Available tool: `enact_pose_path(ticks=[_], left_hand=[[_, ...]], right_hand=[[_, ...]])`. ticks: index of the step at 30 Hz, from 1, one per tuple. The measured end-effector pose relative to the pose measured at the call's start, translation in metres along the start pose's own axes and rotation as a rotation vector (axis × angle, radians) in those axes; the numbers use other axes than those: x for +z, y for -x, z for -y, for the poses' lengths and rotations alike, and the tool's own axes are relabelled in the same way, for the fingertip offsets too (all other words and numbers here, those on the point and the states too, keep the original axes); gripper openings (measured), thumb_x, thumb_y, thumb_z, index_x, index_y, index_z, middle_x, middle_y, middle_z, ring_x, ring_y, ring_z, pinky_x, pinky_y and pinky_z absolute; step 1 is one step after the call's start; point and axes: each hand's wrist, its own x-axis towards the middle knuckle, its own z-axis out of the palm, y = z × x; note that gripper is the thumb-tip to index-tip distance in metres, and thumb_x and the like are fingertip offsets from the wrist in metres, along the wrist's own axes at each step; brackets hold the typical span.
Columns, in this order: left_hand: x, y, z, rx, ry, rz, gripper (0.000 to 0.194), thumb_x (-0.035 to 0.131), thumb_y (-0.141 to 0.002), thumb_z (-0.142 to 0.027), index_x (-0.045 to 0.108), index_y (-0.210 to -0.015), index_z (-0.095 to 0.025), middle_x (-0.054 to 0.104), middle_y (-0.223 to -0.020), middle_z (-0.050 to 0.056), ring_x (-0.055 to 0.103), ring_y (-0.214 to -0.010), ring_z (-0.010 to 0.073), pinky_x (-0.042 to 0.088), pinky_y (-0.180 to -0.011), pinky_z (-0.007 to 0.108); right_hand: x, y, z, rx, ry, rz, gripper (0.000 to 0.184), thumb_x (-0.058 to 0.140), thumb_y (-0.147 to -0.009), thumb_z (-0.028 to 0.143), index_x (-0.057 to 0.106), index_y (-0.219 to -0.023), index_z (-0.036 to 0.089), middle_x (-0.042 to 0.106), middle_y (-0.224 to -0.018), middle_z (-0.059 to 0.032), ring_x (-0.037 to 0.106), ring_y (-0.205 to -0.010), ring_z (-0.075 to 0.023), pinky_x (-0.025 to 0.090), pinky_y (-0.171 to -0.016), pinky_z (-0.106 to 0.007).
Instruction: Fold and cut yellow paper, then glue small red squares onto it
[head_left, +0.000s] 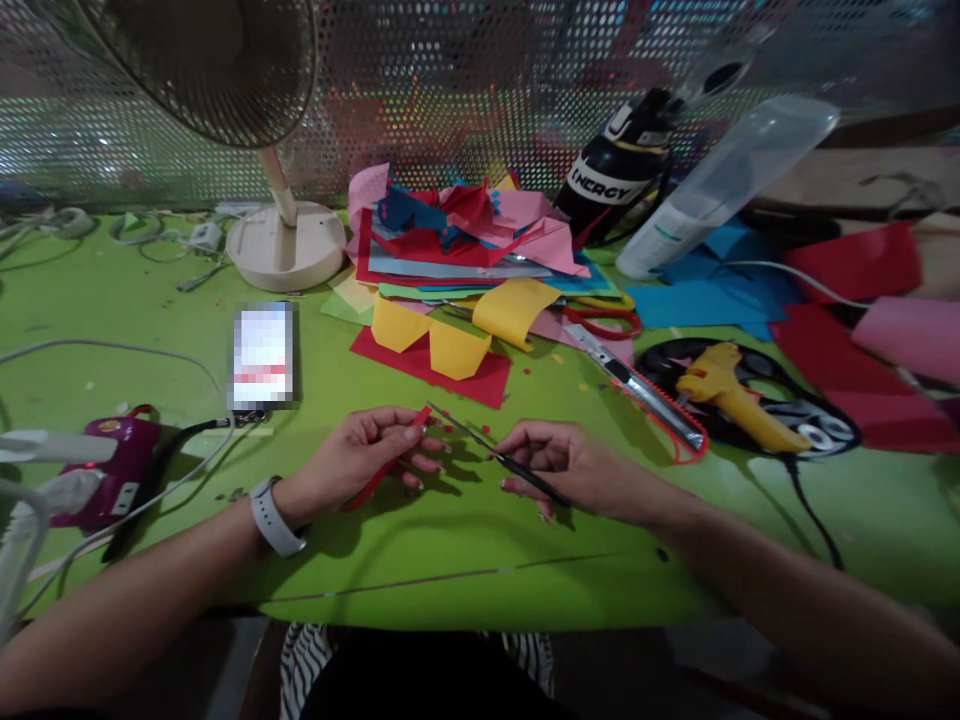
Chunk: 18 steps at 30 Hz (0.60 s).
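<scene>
My left hand pinches a narrow red paper strip, whose upper end sticks out past the thumb. My right hand is closed on a slim tool with a thin grey metal tip and a black rear part; its exact kind is not clear. The tool's tip points left and comes close to the strip's upper end. Whether they touch I cannot tell. Small red paper bits lie near the tip. Just beyond both hands, a folded yellow paper piece stands on a red paper rectangle.
Behind stand a stack of coloured paper, a fan and a black bottle. A utility knife and a yellow glue gun lie right. Left are a phone, a purple power socket and cables.
</scene>
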Motion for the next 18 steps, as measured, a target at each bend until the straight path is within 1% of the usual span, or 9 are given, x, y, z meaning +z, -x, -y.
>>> enact_pose_path(ticks=[3,8,14,18], left_hand=[[0.0008,0.0001,-0.0005,0.016,0.014,-0.013,0.022,0.065,-0.09,-0.027,0.065,-0.108,-0.014,0.075,-0.099,0.009,0.072,-0.078,0.0136,0.054,-0.063,0.023],[0.0018,0.0,-0.0007,0.032,0.041,-0.036,0.022,0.066,-0.089,-0.025,0.065,-0.108,-0.014,0.075,-0.099,0.008,0.072,-0.078,0.0128,0.053,-0.062,0.021],[0.0014,0.0002,0.0014,0.027,0.025,-0.01,0.021,0.067,-0.089,-0.026,0.066,-0.106,-0.014,0.075,-0.099,0.008,0.072,-0.078,0.0129,0.054,-0.063,0.021],[0.0012,0.0002,0.0013,0.016,0.023,-0.002,0.022,0.068,-0.088,-0.028,0.067,-0.106,-0.015,0.075,-0.098,0.007,0.072,-0.078,0.0129,0.054,-0.063,0.022]], right_hand=[[-0.0001,0.0007,0.0017,-0.005,-0.018,0.002,0.048,0.087,-0.062,0.044,0.057,-0.089,0.018,0.056,-0.06,0.0089,0.053,-0.041,-0.0046,0.046,-0.039,-0.019],[0.0002,0.0029,0.0024,0.044,-0.002,0.047,0.048,0.087,-0.062,0.041,0.058,-0.091,0.017,0.059,-0.063,0.0074,0.056,-0.045,-0.0047,0.047,-0.043,-0.018],[0.001,0.0026,-0.001,0.042,0.008,0.039,0.048,0.087,-0.062,0.042,0.059,-0.092,0.017,0.059,-0.064,0.0068,0.056,-0.046,-0.0048,0.047,-0.044,-0.018],[0.003,0.0015,0.0012,0.054,0.005,0.023,0.049,0.088,-0.06,0.043,0.058,-0.091,0.018,0.058,-0.063,0.0075,0.055,-0.045,-0.0047,0.046,-0.044,-0.018]])
